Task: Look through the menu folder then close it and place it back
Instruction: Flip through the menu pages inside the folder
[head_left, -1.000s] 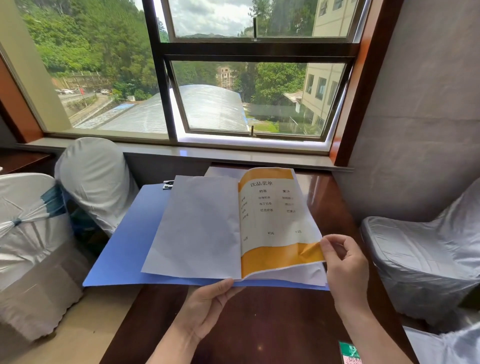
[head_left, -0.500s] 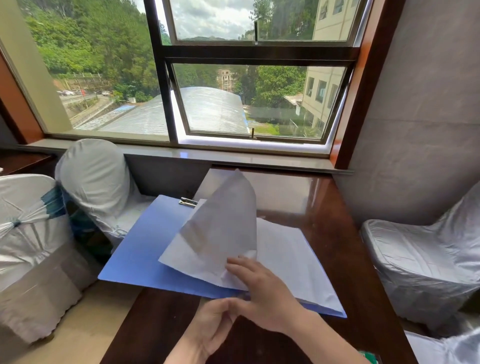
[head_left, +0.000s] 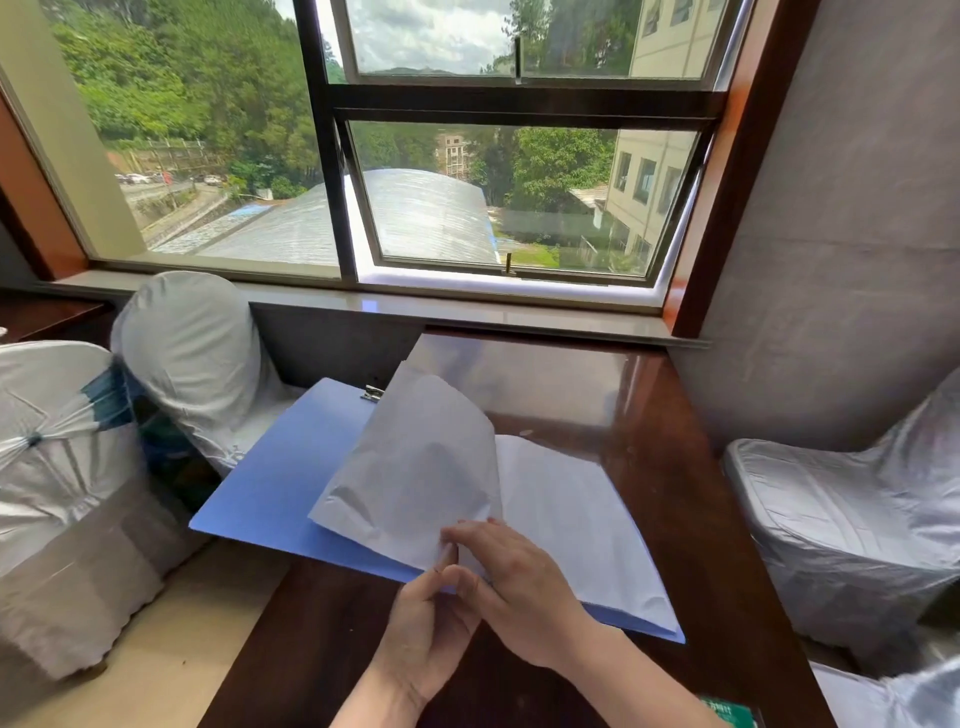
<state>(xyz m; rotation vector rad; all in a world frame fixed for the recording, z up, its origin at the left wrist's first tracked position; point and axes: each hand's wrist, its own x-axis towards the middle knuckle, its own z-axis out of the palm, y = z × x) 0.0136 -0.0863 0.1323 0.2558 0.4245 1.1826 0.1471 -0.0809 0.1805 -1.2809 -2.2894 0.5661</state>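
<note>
The blue menu folder (head_left: 280, 478) lies open on the dark wooden table (head_left: 675, 509), its left cover overhanging the table's left edge. A metal clip (head_left: 372, 393) sits at its top edge. A white page (head_left: 421, 467) stands curled up over the folder's middle, its blank back facing me. A flat white page (head_left: 576, 519) lies on the right side. My right hand (head_left: 519, 587) pinches the lifted page at its bottom edge. My left hand (head_left: 423, 634) meets it from below and holds the folder's near edge by the same corner.
Two chairs in white covers (head_left: 192, 358) stand left of the table, one more (head_left: 841, 525) at the right. A window with a grey sill (head_left: 467, 312) lies behind the table. A green card (head_left: 727, 714) shows at the table's near edge.
The orange menu page that my right hand held at its corner has been turned leftward and now stands curled with its blank back showing. My right hand moved left to meet my left hand.
</note>
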